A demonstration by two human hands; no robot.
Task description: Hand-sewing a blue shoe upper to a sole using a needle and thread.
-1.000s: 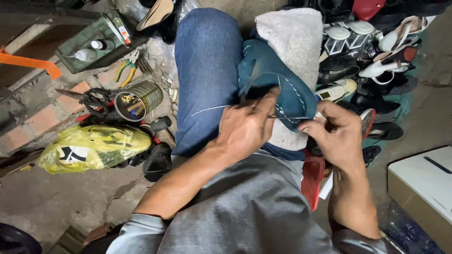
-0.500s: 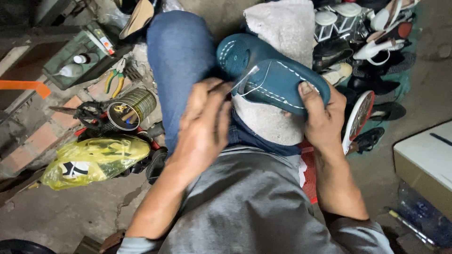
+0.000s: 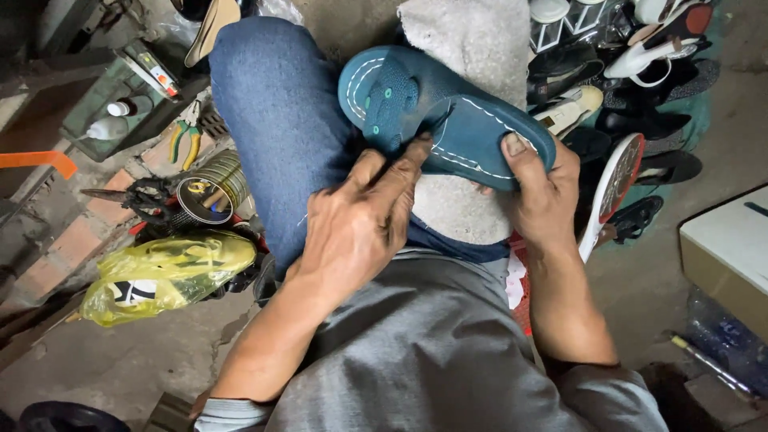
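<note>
A teal rubber sandal with white edge stitching (image 3: 448, 120) lies sole-up on the grey cloth pad (image 3: 472, 48) over the knee; the right hand (image 3: 540, 192) clamps its heel end. The left hand (image 3: 360, 224) pinches at the seam midway; stitching looks largely complete, that middle stretch seemingly unfinished.

Teal sandal (image 3: 472, 132) with white edge stitching lies sole-up across grey cloth-covered lap.

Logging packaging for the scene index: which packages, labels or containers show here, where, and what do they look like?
Yellow plastic bag: floor, left of the knee; crumpled, black-and-white print.
Round tin: above the bag; open, striped metal side.
Cardboard box: right edge; white top, tan side.
Small bottle: green tray, upper left; white cap.
Labelled flat pack: on the tray's rim; small, colours blurred.
</note>
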